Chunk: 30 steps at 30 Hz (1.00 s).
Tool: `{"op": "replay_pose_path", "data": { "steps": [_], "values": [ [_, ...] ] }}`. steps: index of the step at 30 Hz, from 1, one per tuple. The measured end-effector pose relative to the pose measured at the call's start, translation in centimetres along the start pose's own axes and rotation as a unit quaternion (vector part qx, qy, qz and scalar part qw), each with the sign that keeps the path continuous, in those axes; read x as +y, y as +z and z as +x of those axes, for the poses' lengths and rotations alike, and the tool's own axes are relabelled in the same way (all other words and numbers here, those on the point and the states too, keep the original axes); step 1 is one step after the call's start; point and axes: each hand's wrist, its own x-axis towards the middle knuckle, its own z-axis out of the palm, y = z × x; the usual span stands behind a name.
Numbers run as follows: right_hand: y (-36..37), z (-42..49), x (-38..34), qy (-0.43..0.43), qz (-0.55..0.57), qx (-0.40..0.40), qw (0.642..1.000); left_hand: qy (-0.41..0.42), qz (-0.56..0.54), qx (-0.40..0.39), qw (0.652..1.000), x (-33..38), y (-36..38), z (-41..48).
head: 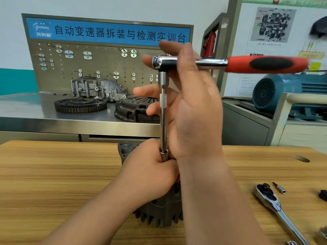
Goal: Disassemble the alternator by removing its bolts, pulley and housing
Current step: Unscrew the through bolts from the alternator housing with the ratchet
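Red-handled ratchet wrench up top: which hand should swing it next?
Probably the right hand: its straight fingers sit at the red-handled chrome ratchet wrench, whose handle points rightward. The left hand grips the steel extension bar low at the dark grey alternator.

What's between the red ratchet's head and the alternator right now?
Head view: a knurled extension bar joins them, its lower end gripped by the left hand.

Hidden alternator (160, 215) top, blurred ratchet handle (267, 64)
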Motion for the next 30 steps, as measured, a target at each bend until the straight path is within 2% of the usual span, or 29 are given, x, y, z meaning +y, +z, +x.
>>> {"op": "replay_pose_path", "data": {
  "steps": [2, 5, 6, 7, 9, 11, 14, 16, 18, 20, 22, 24, 25, 26, 28, 30],
  "values": [
    [0.2, 0.0, 0.0, -0.111, -0.114, 0.012, 0.987, 0.003, 0.004, 0.004, 1.0, -0.1, 0.0, 0.0],
    [0.2, -0.1, 0.5, -0.234, -0.266, 0.026, 0.935, 0.013, 0.039, -0.016, 0.999, 0.1, -0.1, -0.1],
    [0.2, -0.1, 0.6, -0.232, -0.273, 0.03, 0.933, 0.015, 0.049, -0.019, 0.999, 0.2, -0.1, -0.1],
    [0.2, -0.1, 0.5, -0.207, -0.248, 0.03, 0.946, 0.016, 0.051, -0.02, 0.998, 0.2, -0.1, 0.0],
    [0.2, -0.2, 0.0, -0.115, -0.132, 0.022, 0.984, 0.015, 0.03, -0.02, 0.999, 0.1, -0.2, -0.1],
    [-0.2, 0.0, -0.3, -0.029, -0.005, 0.016, 0.999, 0.018, 0.02, -0.033, 0.999, 0.0, -0.2, -0.1],
    [-0.9, 0.5, -0.6, 0.081, 0.138, -0.014, 0.987, 0.025, 0.017, -0.043, 0.999, -0.3, -0.3, 0.0],
    [-0.9, 0.5, -0.7, 0.115, 0.173, -0.035, 0.978, 0.023, 0.01, -0.039, 0.999, -0.2, -0.2, 0.1],
    [-0.6, 0.3, -0.5, 0.088, 0.128, -0.03, 0.987, 0.023, -0.001, -0.032, 0.999, -0.1, -0.2, 0.0],
    [-0.3, 0.1, -0.4, -0.009, -0.001, 0.0, 1.0, 0.015, -0.007, -0.024, 1.0, 0.0, -0.1, 0.1],
    [-0.2, 0.1, 0.0, -0.152, -0.167, 0.026, 0.974, 0.013, 0.004, -0.012, 1.0, 0.0, -0.1, 0.0],
    [-0.1, 0.0, 0.5, -0.232, -0.274, 0.032, 0.933, 0.018, 0.011, -0.008, 1.0, 0.2, 0.0, -0.2],
    [0.0, -0.1, 0.5, -0.231, -0.277, 0.034, 0.932, 0.017, 0.014, -0.006, 1.0, 0.3, 0.0, -0.2],
    [0.1, -0.1, 0.4, -0.205, -0.244, 0.032, 0.947, 0.017, 0.018, -0.004, 1.0, 0.2, 0.0, -0.2],
    [0.0, -0.1, 0.0, -0.121, -0.123, 0.012, 0.985, 0.01, 0.013, -0.018, 1.0, 0.2, -0.1, -0.1],
    [-0.5, 0.0, -0.4, -0.056, -0.027, 0.003, 0.998, 0.008, 0.016, -0.041, 0.999, 0.2, -0.2, 0.0]
  ]
}}
